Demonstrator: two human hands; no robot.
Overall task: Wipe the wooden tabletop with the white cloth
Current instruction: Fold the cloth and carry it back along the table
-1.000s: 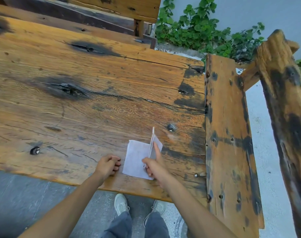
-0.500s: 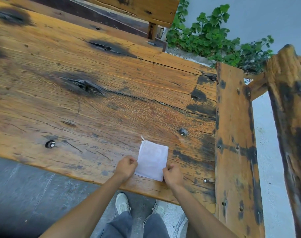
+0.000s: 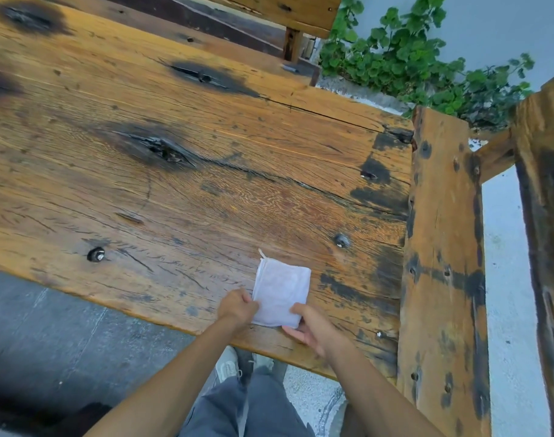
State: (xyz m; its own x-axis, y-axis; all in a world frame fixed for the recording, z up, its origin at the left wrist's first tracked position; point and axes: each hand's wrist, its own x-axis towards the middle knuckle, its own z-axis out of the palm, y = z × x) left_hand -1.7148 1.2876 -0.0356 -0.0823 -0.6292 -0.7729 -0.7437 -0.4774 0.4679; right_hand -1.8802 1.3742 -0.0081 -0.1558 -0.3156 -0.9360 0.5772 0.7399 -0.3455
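Observation:
A small folded white cloth (image 3: 282,291) lies flat on the wooden tabletop (image 3: 206,184), near its front edge and toward the right end. My left hand (image 3: 238,309) sits at the cloth's lower left edge, fingers curled and pinching it. My right hand (image 3: 312,326) holds the lower right corner, thumb on top and fingers under the cloth's edge. The tabletop is weathered orange-brown planks with dark knots, cracks and black stains.
A wooden end board (image 3: 443,263) runs across the table's right end, and a thick wooden post (image 3: 544,216) stands beyond it. A bench (image 3: 269,14) sits behind the table. Green plants (image 3: 411,58) grow by the wall. My shoes (image 3: 228,367) stand on the paving below.
The cloth was folded over from an open sheet into a smaller rectangle. Both hands moved to its lower corners, and my right hand shifted from beside the cloth onto its corner.

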